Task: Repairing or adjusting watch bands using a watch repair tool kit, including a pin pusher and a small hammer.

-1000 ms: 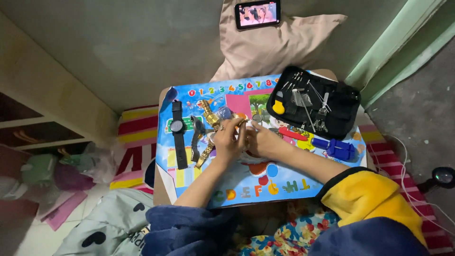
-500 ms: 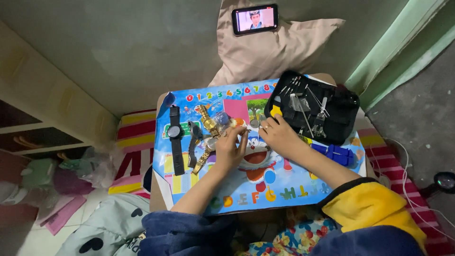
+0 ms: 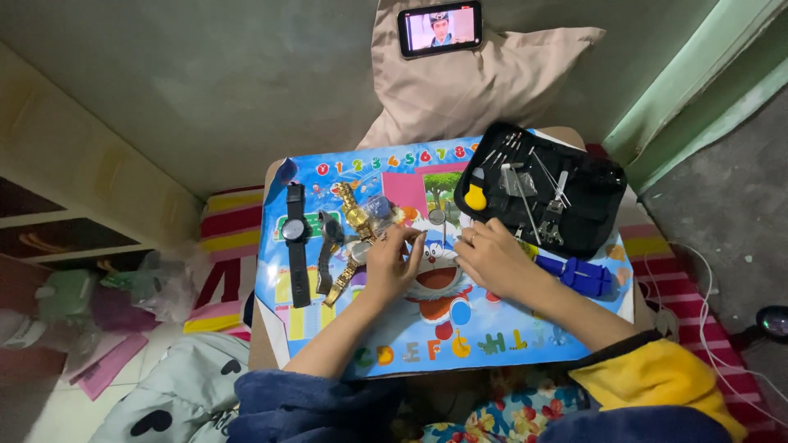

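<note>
While you lean over the small table, your left hand [image 3: 392,264] rests on the bright cartoon play mat [image 3: 460,328], fingers curled loosely beside the gold watch [image 3: 355,238]; whether the fingertips actually pinch its bracelet or a small part, you cannot tell from this height. Your right hand [image 3: 492,258] lies close by, palm down and half closed, its fingers pointing toward the left hand, apparently empty. The gold watch stretches diagonally near the mat's left side, next to a black watch [image 3: 294,238] laid out straight and a darker strap [image 3: 328,250] between them, likely lined up for easy reach. A black tool case [image 3: 599,221] lies open at your right, its slim tools on show, with a blue tool [image 3: 579,276] just below it. A phone [image 3: 440,27] leans on a beige pillow [image 3: 492,82] beyond, screen lit.
</note>
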